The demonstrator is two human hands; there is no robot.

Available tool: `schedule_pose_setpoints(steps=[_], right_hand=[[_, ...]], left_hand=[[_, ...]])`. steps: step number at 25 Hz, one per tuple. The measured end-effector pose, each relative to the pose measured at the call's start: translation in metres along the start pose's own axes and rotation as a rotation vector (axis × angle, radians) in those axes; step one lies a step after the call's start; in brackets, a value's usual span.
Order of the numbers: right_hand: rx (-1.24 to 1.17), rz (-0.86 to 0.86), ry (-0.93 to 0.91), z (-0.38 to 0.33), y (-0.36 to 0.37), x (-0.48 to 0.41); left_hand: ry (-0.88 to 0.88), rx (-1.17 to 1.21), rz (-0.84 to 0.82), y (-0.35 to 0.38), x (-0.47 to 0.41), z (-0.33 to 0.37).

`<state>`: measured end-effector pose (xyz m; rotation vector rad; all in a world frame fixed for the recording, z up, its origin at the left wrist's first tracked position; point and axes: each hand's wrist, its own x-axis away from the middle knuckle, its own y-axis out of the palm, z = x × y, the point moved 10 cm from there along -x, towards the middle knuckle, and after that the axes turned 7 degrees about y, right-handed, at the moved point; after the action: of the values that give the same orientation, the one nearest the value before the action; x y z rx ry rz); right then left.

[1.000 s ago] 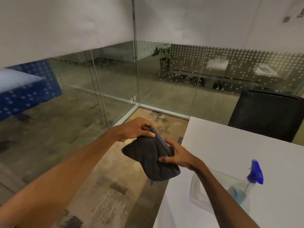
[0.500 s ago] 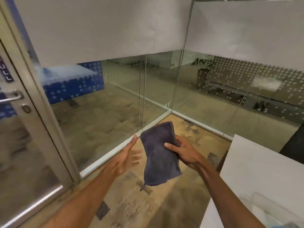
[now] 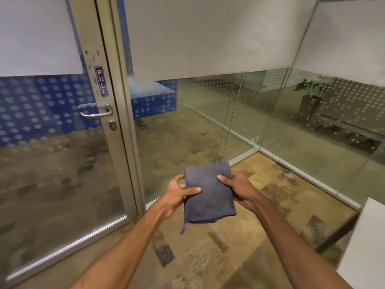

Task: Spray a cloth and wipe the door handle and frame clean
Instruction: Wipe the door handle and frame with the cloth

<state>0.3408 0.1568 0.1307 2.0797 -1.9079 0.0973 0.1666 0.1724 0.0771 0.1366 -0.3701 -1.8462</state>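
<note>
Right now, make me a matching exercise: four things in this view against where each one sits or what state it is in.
Things:
1. cloth
2. door handle
3. PULL sign
4. potted plant

Places or states:
A. behind the glass, far right
B. on the door frame above the lever
C. folded, held by the left hand and the right hand
D. untouched, horizontal, above the keyhole

Pairs: 1-C, 2-D, 3-B, 4-A

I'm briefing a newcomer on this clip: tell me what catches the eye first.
A folded dark grey cloth sits centre frame, gripped by the left hand and right hand on either side. Up to the left, a metal door handle sits on the door frame beneath a PULL sign.
</note>
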Motion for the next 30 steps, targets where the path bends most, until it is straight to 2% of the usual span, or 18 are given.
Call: schedule_pose_setpoints(steps=[2, 5, 7, 9, 12, 14, 17, 23, 25, 28, 30], right_hand=[[0.033, -0.023, 0.053, 0.004, 0.025, -0.022], [0.104, -0.013, 0.095, 0.008, 0.056, -0.054], [0.111, -0.065, 0.094, 0.011, 0.075, -0.078], [0.214, -0.207, 0.034, 0.007, 0.1, -0.103], [0.515, -0.355, -0.097, -0.008, 0.139, -0.136], [0.63, -0.373, -0.143, -0.019, 0.16, -0.16], [0.827, -0.369, -0.285, -0.037, 0.186, -0.194], [0.858, -0.368, -0.408, -0.063, 0.237, -0.239], [0.73, -0.421, -0.349, -0.064, 0.26, -0.25], [0.542, -0.516, -0.273, -0.059, 0.304, -0.264], [0.392, -0.54, -0.191, -0.056, 0.331, -0.275]], left_hand=[[0.07, -0.071, 0.091, -0.037, 0.003, 0.023], [0.207, -0.254, 0.096, -0.07, 0.007, 0.059], [0.249, -0.383, 0.17, -0.094, 0.007, 0.078], [0.241, -0.451, 0.291, -0.12, 0.006, 0.093], [0.242, -0.51, 0.409, -0.152, 0.001, 0.115], [0.241, -0.624, 0.445, -0.167, -0.002, 0.133], [0.294, -0.937, 0.433, -0.18, -0.011, 0.165], [0.293, -1.241, 0.467, -0.223, -0.02, 0.206], [0.265, -1.164, 0.51, -0.251, -0.017, 0.213], [0.277, -0.775, 0.492, -0.287, -0.015, 0.215], [0.286, -0.599, 0.555, -0.316, -0.016, 0.219]])
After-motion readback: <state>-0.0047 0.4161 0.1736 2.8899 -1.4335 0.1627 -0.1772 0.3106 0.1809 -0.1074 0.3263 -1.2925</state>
